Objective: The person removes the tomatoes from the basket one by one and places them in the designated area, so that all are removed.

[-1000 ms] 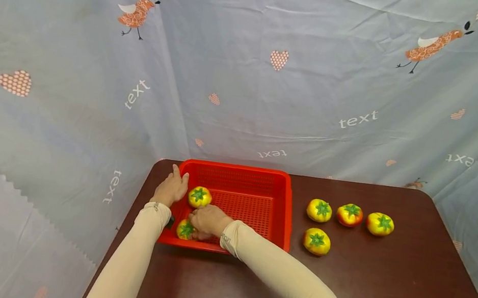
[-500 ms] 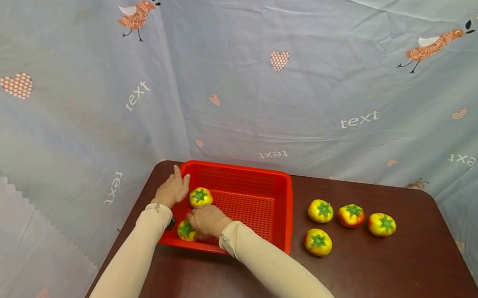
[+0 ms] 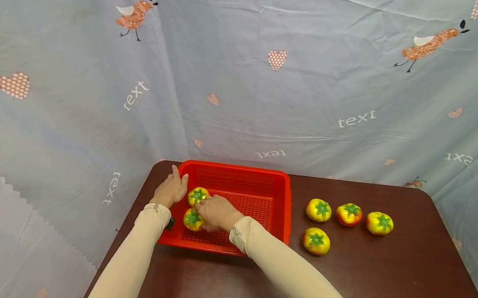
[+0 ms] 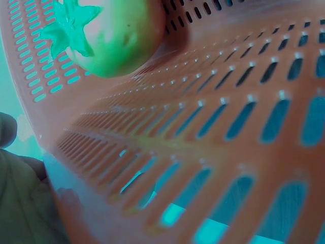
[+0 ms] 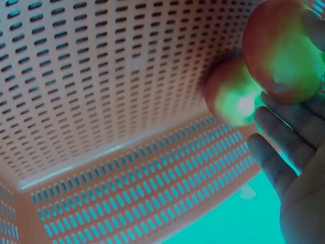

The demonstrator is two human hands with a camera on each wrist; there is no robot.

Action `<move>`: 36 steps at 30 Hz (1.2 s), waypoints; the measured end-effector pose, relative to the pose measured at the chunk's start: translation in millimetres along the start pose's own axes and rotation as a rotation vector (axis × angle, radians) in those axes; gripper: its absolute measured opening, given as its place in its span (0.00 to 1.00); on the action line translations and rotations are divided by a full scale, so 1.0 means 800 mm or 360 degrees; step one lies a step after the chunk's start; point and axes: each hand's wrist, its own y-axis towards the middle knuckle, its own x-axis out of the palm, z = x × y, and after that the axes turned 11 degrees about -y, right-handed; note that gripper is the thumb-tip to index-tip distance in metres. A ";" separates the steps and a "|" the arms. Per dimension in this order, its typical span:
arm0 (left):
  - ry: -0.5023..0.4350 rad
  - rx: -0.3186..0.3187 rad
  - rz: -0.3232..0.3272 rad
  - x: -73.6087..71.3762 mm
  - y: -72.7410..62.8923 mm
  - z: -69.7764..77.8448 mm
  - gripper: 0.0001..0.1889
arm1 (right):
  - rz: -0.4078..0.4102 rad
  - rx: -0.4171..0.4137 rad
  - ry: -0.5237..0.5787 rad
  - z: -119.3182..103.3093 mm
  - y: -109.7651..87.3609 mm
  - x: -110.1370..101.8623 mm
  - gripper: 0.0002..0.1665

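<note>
A red slotted plastic basket [image 3: 236,168] stands at the table's back left. Inside, a yellow-red tomato [image 3: 198,196] with a green star-shaped top lies near the left wall. Just in front of it is a second tomato [image 3: 193,220], held by my right hand [image 3: 219,214]. The right wrist view shows the thumb and fingers around this held tomato [image 5: 284,53], close to the other tomato [image 5: 231,91]. My left hand [image 3: 170,189] lies at the basket's left rim, fingers extended. In the left wrist view that hand [image 4: 23,195] is mostly cut off, beside the basket wall.
On the dark brown table [image 3: 361,291], right of the basket, several more tomatoes sit: three in a back row, including a redder tomato [image 3: 348,214], and one front tomato [image 3: 316,241]. A grey printed curtain [image 3: 274,97] hangs behind and at both sides.
My right hand has moved the front tomato from the basket's front left corner away from me, up to the other tomato. My left hand stays at the rim.
</note>
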 end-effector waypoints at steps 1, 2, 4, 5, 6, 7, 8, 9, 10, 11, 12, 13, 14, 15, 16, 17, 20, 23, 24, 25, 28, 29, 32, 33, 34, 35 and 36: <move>0.0001 0.0001 -0.0002 0.000 0.000 0.000 0.37 | -0.0001 0.0006 0.0005 0.003 -0.001 -0.001 0.39; 0.0003 0.0002 -0.0004 0.000 0.000 0.000 0.37 | -0.0001 0.0014 0.0012 0.005 -0.002 -0.002 0.39; 0.0007 0.0003 -0.0007 0.000 0.000 0.001 0.37 | 0.0013 0.0029 0.0024 0.010 -0.005 -0.005 0.40; 0.0009 0.0001 -0.0009 -0.001 0.000 0.001 0.37 | 0.0018 0.0036 0.0027 0.012 -0.007 -0.007 0.41; 0.0015 0.0002 -0.0011 -0.001 0.000 0.002 0.37 | 0.0029 0.0044 0.0028 0.015 -0.009 -0.008 0.41; 0.0016 0.0002 -0.0011 -0.001 0.000 0.001 0.37 | 0.0039 0.0052 0.0032 0.016 -0.011 -0.009 0.41; 0.0017 0.0002 -0.0010 -0.001 0.000 0.001 0.37 | 0.0046 0.0058 0.0034 0.018 -0.012 -0.011 0.41; 0.0016 0.0000 -0.0010 0.000 0.000 0.001 0.37 | 0.0049 0.0065 0.0042 0.020 -0.014 -0.012 0.41; 0.0017 0.0000 -0.0009 0.000 0.000 0.000 0.37 | 0.0051 0.0070 0.0043 0.021 -0.015 -0.013 0.41; 0.0019 -0.0001 -0.0008 0.000 0.000 0.000 0.37 | 0.0053 0.0075 0.0052 0.023 -0.017 -0.014 0.41; 0.0019 -0.0002 -0.0008 0.000 0.000 0.000 0.37 | 0.0060 0.0079 0.0060 0.024 -0.018 -0.015 0.41; 0.0020 -0.0002 -0.0008 0.000 0.000 0.000 0.37 | 0.0059 0.0086 0.0077 0.026 -0.020 -0.016 0.41; 0.0022 -0.0002 -0.0008 0.000 0.000 0.000 0.37 | 0.0063 0.0091 0.0091 0.028 -0.021 -0.017 0.41; 0.0023 0.0000 -0.0007 0.000 0.000 0.000 0.37 | 0.0074 0.0094 0.0100 0.030 -0.022 -0.017 0.40; 0.0023 0.0001 -0.0007 0.000 0.000 0.000 0.37 | 0.0087 0.0100 0.0107 0.032 -0.024 -0.017 0.40; 0.0023 0.0002 -0.0007 0.000 0.000 0.000 0.37 | 0.0102 0.0106 0.0115 0.034 -0.026 -0.017 0.39; 0.0020 0.0010 -0.0003 0.000 0.001 0.001 0.37 | 0.0139 0.0122 0.0116 0.043 -0.031 -0.017 0.39; 0.0021 0.0015 -0.0002 0.000 0.003 0.000 0.37 | 0.0155 0.0143 0.0110 0.052 -0.037 -0.018 0.40; 0.0023 0.0017 -0.0002 0.000 0.003 0.000 0.37 | 0.0157 0.0152 0.0105 0.055 -0.038 -0.018 0.41; 0.0023 0.0017 -0.0002 0.000 0.003 0.000 0.37 | 0.0159 0.0161 0.0109 0.058 -0.040 -0.018 0.41; 0.0022 0.0013 -0.0007 0.000 0.003 0.000 0.38 | 0.0163 0.0184 0.0125 0.066 -0.046 -0.018 0.41; 0.0020 0.0011 -0.0009 0.000 0.003 0.000 0.38 | 0.0163 0.0189 0.0137 0.068 -0.048 -0.018 0.41; 0.0017 0.0006 -0.0011 0.001 0.003 0.000 0.38 | 0.0157 0.0199 0.0185 0.074 -0.054 -0.017 0.41; 0.0019 0.0007 -0.0012 0.001 0.003 0.000 0.38 | 0.0154 0.0209 0.0205 0.077 -0.056 -0.017 0.41; 0.0016 0.0004 -0.0014 0.001 0.004 -0.001 0.38 | 0.0155 0.0220 0.0230 0.079 -0.058 -0.016 0.41; 0.0024 0.0008 -0.0015 0.001 0.004 -0.001 0.38 | 0.0159 0.0234 0.0246 0.081 -0.060 -0.016 0.42; 0.0026 0.0007 -0.0013 0.001 0.004 -0.001 0.38 | 0.0164 0.0247 0.0256 0.084 -0.063 -0.016 0.42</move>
